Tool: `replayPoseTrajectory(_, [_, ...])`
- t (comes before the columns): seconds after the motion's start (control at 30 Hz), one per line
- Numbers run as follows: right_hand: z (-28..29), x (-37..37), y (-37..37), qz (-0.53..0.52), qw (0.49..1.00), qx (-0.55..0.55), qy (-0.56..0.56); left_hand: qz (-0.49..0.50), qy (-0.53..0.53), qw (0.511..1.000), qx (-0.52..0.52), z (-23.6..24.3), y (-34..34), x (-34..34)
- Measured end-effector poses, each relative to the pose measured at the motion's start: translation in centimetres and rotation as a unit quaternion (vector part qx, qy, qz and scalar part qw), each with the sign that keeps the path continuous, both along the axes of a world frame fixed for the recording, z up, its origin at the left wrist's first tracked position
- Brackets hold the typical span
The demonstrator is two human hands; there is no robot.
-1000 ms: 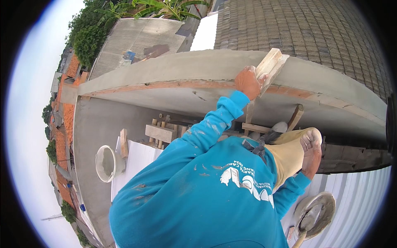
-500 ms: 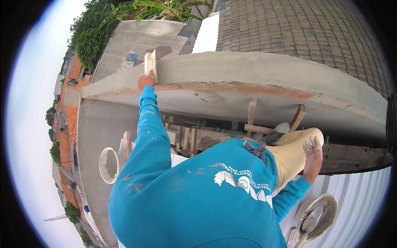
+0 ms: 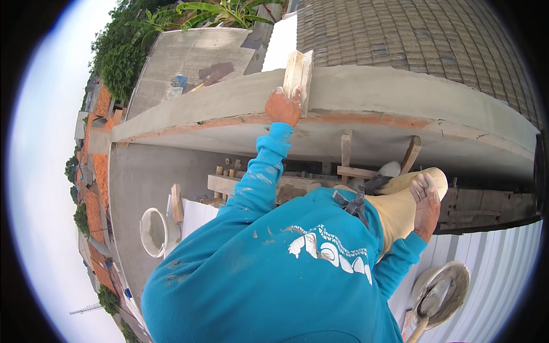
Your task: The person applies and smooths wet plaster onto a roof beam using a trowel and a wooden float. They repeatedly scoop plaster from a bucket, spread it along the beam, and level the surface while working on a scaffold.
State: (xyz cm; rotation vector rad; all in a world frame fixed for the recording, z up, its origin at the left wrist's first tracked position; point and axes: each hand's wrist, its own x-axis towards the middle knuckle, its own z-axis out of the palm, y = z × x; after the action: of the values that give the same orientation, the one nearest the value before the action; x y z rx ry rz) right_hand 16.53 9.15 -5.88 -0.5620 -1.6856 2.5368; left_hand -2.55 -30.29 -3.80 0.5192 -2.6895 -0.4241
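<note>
My left hand (image 3: pixel 284 107) is wrapped round a pale wooden plastering float (image 3: pixel 295 74), held against the curved grey plastered band (image 3: pixel 377 91) along the wall edge. The float's far end reaches the band's upper rim. My right hand (image 3: pixel 425 208) lies at my bent knee in tan trousers (image 3: pixel 394 212), its fingers stretched out and dusted with plaster, with nothing seen in it. Near the right arm stands a bucket (image 3: pixel 464 288) with grey mortar in it. A trowel (image 3: pixel 433 303) rests inside, its wooden handle over the rim.
Another pale bucket (image 3: pixel 153 233) stands at the left beside a wooden board (image 3: pixel 176 204). Wooden props (image 3: pixel 346 150) and planks lie below the band. White corrugated sheeting (image 3: pixel 492 257) is at the right; a tiled roof (image 3: pixel 412 34) lies beyond the wall.
My left hand and the float have moved right along the plastered band. My right hand stays at the knee.
</note>
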Motion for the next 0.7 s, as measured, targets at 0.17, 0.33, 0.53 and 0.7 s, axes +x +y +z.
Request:
replayPoseTrajectory(0.17, [0.0, 0.6, 0.1, -0.006, 1.0, -0.007, 0.003, -0.056, 0.027, 0.998, 0.007, -0.5, 7.2, -0.4])
replayPoseTrajectory(0.33, [0.9, 1.2, 0.1, -0.015, 1.0, -0.008, 0.015, -0.074, 0.029, 0.997, 0.017, -0.6, 11.2, -0.6])
replayPoseTrajectory(0.53, [2.4, 1.6, -0.1, -0.019, 0.999, 0.012, 0.026, -0.116, -0.002, 0.992, 0.052, 0.0, 17.2, -0.7])
replayPoseTrajectory(0.7, [5.5, 2.4, -0.5, -0.032, 0.997, 0.071, 0.018, -0.23, -0.001, 0.965, 0.125, -0.7, 26.7, -0.7])
